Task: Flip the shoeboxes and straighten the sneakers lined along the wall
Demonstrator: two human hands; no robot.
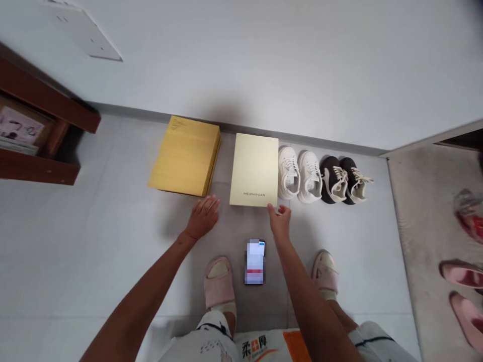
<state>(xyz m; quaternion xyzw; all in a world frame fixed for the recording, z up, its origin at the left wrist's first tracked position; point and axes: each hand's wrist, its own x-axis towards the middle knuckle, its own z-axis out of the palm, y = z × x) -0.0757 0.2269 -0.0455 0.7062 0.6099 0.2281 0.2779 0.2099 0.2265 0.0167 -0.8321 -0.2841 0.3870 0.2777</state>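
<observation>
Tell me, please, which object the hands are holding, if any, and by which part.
The right hand is at the near right corner of the cream box; whether it grips cannot be told. The left hand appears to hold nothing.

cream box [253, 163] | closed top, face up, dark MEIZHIYUAN lettering along near edge | flat on floor [113, 241] || yellow box [184, 156] | closed top, small print at far-left corner | slightly skewed, left of cream box, apart
</observation>
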